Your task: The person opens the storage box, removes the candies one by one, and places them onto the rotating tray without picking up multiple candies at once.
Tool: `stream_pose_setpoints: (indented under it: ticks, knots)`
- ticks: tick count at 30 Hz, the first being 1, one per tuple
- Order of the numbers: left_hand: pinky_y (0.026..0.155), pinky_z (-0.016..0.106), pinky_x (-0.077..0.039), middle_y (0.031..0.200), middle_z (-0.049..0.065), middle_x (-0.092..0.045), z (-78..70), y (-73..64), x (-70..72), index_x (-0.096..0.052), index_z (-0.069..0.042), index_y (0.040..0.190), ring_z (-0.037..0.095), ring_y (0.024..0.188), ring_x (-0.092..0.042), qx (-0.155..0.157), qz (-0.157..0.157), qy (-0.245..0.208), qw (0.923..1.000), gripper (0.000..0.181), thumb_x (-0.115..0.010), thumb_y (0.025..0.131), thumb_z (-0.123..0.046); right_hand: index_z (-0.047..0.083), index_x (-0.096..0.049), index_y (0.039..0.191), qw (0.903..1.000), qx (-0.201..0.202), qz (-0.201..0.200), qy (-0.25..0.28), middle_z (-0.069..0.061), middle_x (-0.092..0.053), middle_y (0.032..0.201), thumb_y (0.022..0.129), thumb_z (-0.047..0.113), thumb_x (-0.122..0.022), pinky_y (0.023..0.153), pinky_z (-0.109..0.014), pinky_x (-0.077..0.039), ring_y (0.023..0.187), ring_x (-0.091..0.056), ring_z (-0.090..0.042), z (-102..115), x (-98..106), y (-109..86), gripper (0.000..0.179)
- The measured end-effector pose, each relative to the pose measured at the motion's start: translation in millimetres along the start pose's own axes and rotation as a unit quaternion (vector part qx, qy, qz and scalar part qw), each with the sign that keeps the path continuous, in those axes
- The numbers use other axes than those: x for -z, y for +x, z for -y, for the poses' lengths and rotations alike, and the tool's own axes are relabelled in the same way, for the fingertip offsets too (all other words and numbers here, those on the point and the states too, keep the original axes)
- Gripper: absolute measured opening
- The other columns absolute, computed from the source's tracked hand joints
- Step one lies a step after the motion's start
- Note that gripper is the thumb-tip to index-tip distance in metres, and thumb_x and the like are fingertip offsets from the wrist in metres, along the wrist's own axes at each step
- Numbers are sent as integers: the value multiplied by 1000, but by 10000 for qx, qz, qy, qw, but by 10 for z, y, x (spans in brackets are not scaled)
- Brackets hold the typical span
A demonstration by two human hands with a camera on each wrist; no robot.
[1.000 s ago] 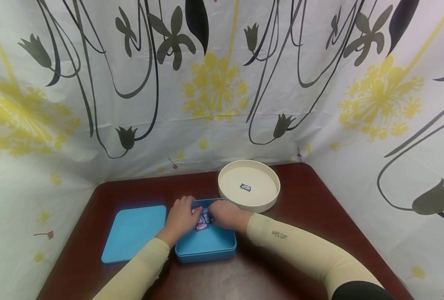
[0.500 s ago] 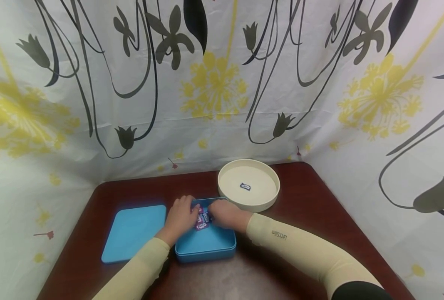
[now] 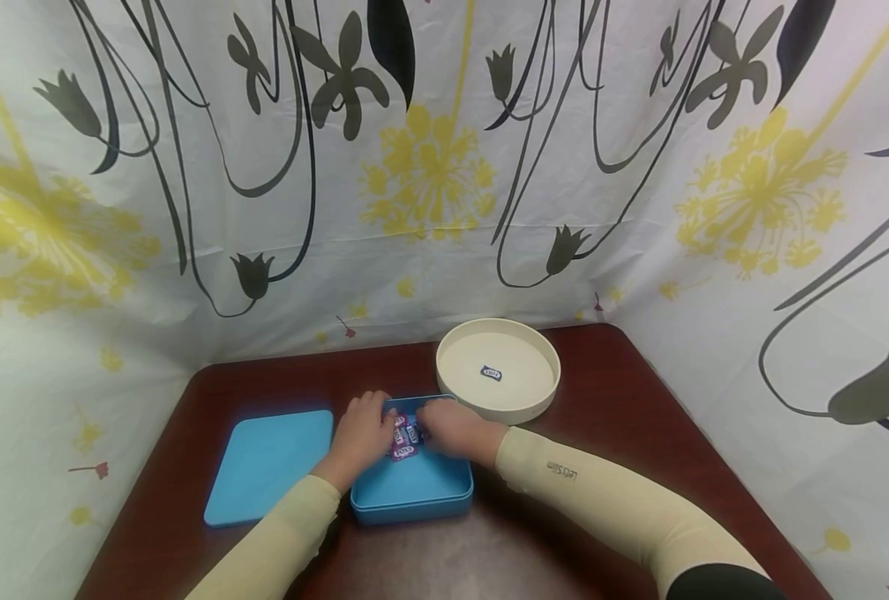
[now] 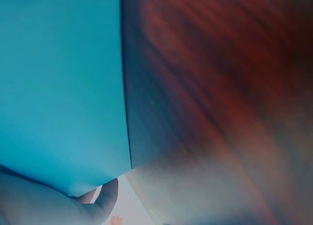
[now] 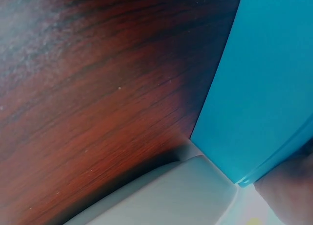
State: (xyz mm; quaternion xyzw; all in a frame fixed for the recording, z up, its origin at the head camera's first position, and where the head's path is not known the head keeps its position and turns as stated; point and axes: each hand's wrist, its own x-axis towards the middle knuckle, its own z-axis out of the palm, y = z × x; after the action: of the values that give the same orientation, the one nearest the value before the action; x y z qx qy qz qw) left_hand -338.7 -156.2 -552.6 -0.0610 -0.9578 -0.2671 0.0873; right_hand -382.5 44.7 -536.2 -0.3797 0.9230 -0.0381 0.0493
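A blue box (image 3: 412,487) without its lid stands on the table in the head view. Several small wrapped candies (image 3: 404,452), pink and dark blue with white lettering, lie toward its back. My left hand (image 3: 364,435) grips the box's left wall, thumb over the rim; a curled finger shows past the box in the left wrist view. Inside the back right of the box, my right hand (image 3: 455,427) has its fingers curled at a dark blue candy, and its fingertips are mostly hidden. The right wrist view shows chiefly the box's outer wall (image 5: 264,83).
Left of the box lies a flat blue lid (image 3: 267,467). A round cream tray (image 3: 500,408) stands behind it to the right, holding one dark blue wrapped candy (image 3: 491,373). A patterned curtain (image 3: 429,275) borders the dark wooden table (image 3: 601,400).
My left thumb has drawn back slightly toward the rim, showing more of the pink candies. My right hand stays almost in place, and the box has not moved.
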Motion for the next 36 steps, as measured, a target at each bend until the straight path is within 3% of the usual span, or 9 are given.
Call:
stream_pose_setpoints:
  ticks: [12, 22, 28, 36]
  knots:
    - [103, 55, -60, 132, 12, -69, 6, -12, 27, -69, -7, 140, 32, 119, -61, 59, -32, -252, 9997, 32, -62, 113, -23, 17, -75, 103, 9995, -23, -169, 275, 7, -63, 80, 99, 24, -85, 71, -24, -55, 74, -59, -11, -14, 35, -29, 13]
    - [102, 54, -60, 132, 11, -69, 26, 0, 5, -69, -7, 140, 31, 119, -61, 64, -34, -286, 9996, 32, -61, 113, -23, 17, -76, 109, 9987, -49, -339, 371, 7, -68, 89, 101, 30, -83, 75, -23, -58, 78, -62, -9, -25, 55, -36, 17]
    - [103, 53, -60, 131, 10, -69, 40, 7, -3, -68, -8, 141, 30, 119, -60, 83, 7, -330, 9994, 33, -61, 114, -25, 16, -78, 116, 9950, -289, -361, 888, 5, -71, 97, 101, 30, -83, 78, -23, -62, 82, -65, -7, -34, 111, -36, 21]
    - [104, 53, -60, 133, 10, -68, 33, 2, 10, -67, -9, 143, 30, 121, -60, 108, 19, -393, 9992, 34, -62, 114, -26, 19, -77, 111, 9874, -410, -551, 1424, 9, -68, 90, 101, 27, -84, 72, -22, -59, 79, -65, -9, -42, 255, -80, 15]
